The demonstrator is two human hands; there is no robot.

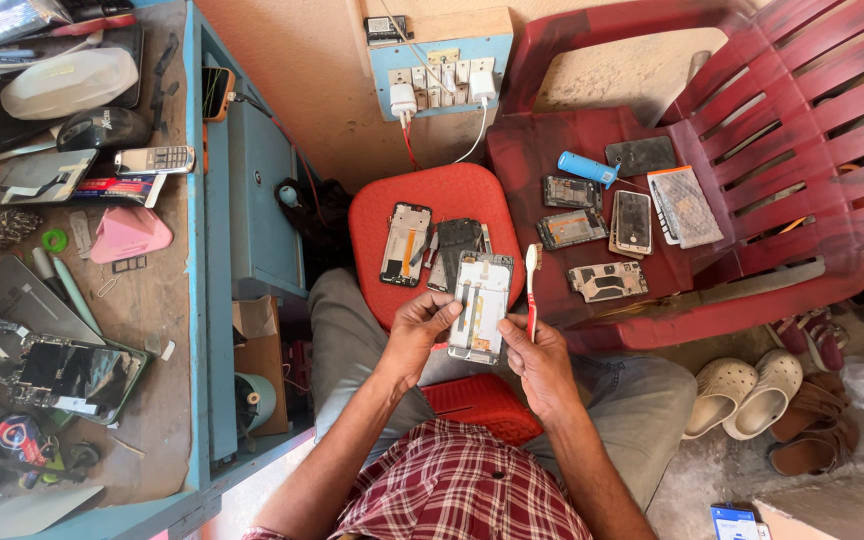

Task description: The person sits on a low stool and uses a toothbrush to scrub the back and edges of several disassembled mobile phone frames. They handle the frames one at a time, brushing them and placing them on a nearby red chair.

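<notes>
Opened phone frame point(480, 305), white, held over red stool point(452, 195): left hand point(422, 325) fingers closed on its left edge, right hand point(537, 365) gripping its right edge plus red-handled toothbrush point(531, 290).

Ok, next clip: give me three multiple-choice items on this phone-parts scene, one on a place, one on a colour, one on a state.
1. Where does the blue cylinder lie?
A. On the seat of the red chair
B. On the wooden bench
C. On the floor by the sandals

2. What colour is the stool in front of the person's knees?
A. Blue
B. Red
C. White

3. What is in the right hand?
A. Nothing
B. A screwdriver
C. A toothbrush, bristles up

Answers:
1 A, it rests on the chair seat among phone parts.
2 B, its top is red under the two opened phones.
3 C, the right hand grips the red-handled toothbrush beside the phone frame, which both hands steady, the left hand at its edge.
</notes>
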